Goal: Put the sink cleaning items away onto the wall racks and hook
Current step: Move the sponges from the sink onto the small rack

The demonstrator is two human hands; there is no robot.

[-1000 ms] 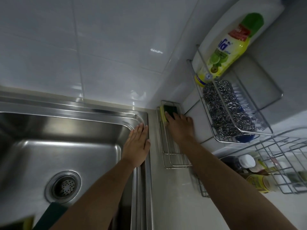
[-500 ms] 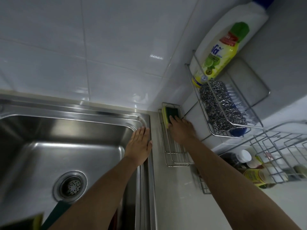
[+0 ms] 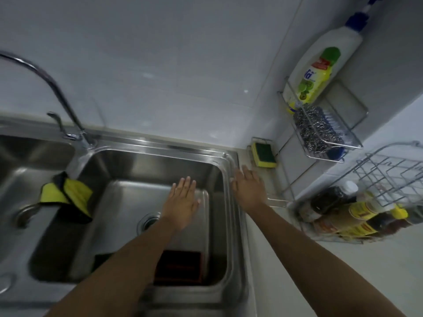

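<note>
The left hand (image 3: 183, 202) hovers flat and empty, fingers spread, over the basin of the stainless steel sink (image 3: 146, 161); the right hand (image 3: 249, 191) is likewise released and holds nothing, palm down over the sink's right rim, just short of the low wire sponge rack (image 3: 261, 141) fixed at the foot of the side wall; in that rack sits the yellow sponge with a dark green scouring face (image 3: 264, 155), lying at its far end and apart from the right fingertips; above it, on the higher wire wall rack (image 3: 357, 146), stand a white dish-soap bottle with a yellow and green label (image 3: 318, 72), a grey steel-wool scourer (image 3: 313, 129) and a blue-handled brush with white bristles (image 3: 332, 124), packed close together; a yellow and dark cleaning cloth (image 3: 68, 195) drapes over the divider between the two basins, below the curved chrome tap (image 3: 57, 92); a dark rectangular item (image 3: 180, 268) lies on the basin floor near the front wall, too blurred to identify; to the right, a wire basket on the counter (image 3: 389, 170) stands beside a cluster of condiment bottles (image 3: 343, 213).
</note>
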